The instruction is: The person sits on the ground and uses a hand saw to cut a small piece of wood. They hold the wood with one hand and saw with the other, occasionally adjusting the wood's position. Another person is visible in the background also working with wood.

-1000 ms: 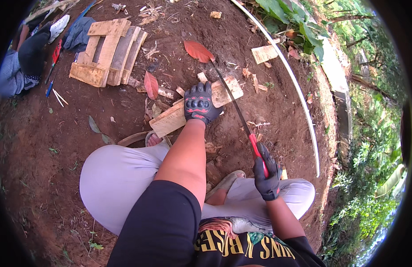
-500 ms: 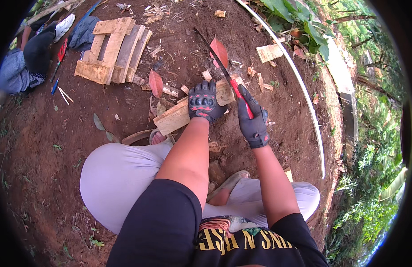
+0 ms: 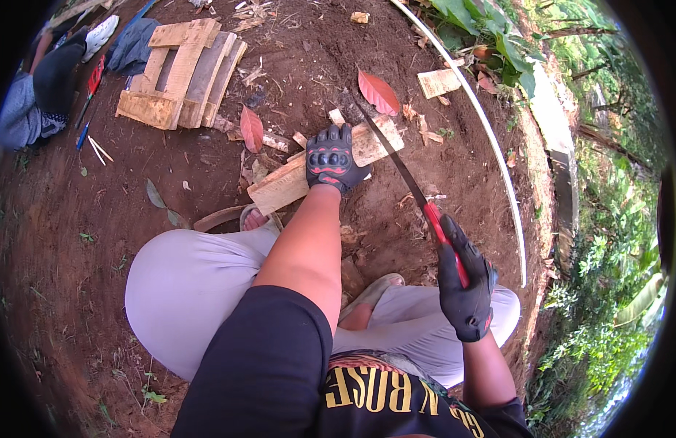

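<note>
A rough wooden board (image 3: 282, 187) lies aslant on the ground in front of me. My left hand (image 3: 331, 159), in a black glove with red trim, is wrapped over its middle and presses it down. My right hand (image 3: 466, 288), gloved alike, grips the red handle of a hand saw (image 3: 407, 175). The saw's dark blade runs up and left across the board near its right end. Much of the handle is hidden in my palm.
A small slatted wooden frame (image 3: 179, 77) lies at the far left, near a seated person (image 3: 53, 95). A red-handled tool (image 3: 95, 77) lies beside that person. Red leaves (image 3: 378, 93), wood scraps (image 3: 439, 82) and a long pale strip (image 3: 498, 157) lie about on brown soil.
My right hand has drawn the saw back toward me and to the right, pulling the blade down along the board. My left hand stays on the board.
</note>
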Demonstrator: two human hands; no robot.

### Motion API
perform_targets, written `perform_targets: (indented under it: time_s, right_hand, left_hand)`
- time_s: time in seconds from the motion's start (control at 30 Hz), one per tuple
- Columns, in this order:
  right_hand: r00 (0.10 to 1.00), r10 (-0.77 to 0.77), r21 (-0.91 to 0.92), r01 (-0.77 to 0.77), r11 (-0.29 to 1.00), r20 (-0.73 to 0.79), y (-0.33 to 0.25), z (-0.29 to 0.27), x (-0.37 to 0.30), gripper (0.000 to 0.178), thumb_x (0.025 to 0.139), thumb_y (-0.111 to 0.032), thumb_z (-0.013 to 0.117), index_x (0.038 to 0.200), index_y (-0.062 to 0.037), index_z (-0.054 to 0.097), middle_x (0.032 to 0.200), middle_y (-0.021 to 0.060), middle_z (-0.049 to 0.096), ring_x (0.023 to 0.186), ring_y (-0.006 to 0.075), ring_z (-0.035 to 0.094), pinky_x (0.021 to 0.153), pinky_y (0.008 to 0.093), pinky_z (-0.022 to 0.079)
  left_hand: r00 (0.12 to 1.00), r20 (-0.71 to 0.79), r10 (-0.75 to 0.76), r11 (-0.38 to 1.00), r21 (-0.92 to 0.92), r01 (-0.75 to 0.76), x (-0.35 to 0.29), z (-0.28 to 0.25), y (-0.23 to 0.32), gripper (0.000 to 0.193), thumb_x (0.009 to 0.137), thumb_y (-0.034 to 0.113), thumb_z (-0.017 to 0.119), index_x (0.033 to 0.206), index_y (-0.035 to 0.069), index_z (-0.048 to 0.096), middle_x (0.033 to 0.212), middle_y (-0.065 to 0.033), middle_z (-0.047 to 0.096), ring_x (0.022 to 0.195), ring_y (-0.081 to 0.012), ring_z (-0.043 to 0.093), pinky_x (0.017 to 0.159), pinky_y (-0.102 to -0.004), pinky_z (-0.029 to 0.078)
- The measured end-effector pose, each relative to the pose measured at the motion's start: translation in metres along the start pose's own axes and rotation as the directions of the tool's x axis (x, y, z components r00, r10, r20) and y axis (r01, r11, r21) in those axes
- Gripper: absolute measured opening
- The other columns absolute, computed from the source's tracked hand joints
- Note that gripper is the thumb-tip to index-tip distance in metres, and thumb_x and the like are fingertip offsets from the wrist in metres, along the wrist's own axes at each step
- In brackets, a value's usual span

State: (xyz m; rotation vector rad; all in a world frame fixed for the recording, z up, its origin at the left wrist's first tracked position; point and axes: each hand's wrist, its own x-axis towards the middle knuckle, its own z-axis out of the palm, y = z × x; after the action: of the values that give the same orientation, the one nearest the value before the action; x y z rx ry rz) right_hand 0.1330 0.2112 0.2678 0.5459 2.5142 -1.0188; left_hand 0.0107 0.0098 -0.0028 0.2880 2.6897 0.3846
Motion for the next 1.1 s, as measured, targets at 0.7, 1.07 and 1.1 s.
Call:
perform_targets:
  time_s: [0.7,1.07,1.1]
  right_hand:
    - [0.984,-0.11,0.069,0.121,0.99,-0.139,0.02,0.063,0.064,0.038,0.111,-0.018,0.066,0.149,-0.0141,0.074,0.124,0.0265,0.081,0.108,0.042,0.082,0.092,0.0457,0.064]
    - [0.988,-0.124,0.018,0.126,0.992,-0.09,0.014,0.011,-0.028,0.041,0.109,-0.015,0.07,0.149,-0.0089,0.074,0.128,0.023,0.081,0.117,0.0386,0.081,0.098,0.0426,0.064]
    - [0.995,-0.06,0.048,0.064,0.997,-0.085,0.016,0.027,-0.003,0.041,0.109,-0.015,0.07,0.149,-0.0089,0.073,0.128,0.0226,0.082,0.117,0.0384,0.081,0.098,0.0418,0.064]
  left_hand:
    - [1.0,0.026,0.013,1.0,-0.017,-0.013,0.008,-0.002,0.011,0.102,0.075,0.059,0.093,0.156,0.008,0.059,0.143,-0.015,0.065,0.135,-0.0333,0.064,0.116,-0.0506,0.048]
    - [0.999,0.021,-0.025,0.999,0.041,0.024,0.002,-0.001,0.002,0.104,0.076,0.06,0.091,0.16,0.009,0.058,0.148,-0.014,0.064,0.137,-0.0347,0.063,0.115,-0.0509,0.051]
    - [0.998,0.045,-0.033,0.999,0.045,0.031,0.0,0.0,0.002,0.104,0.076,0.061,0.091,0.16,0.009,0.058,0.148,-0.014,0.064,0.137,-0.0348,0.063,0.115,-0.051,0.051]
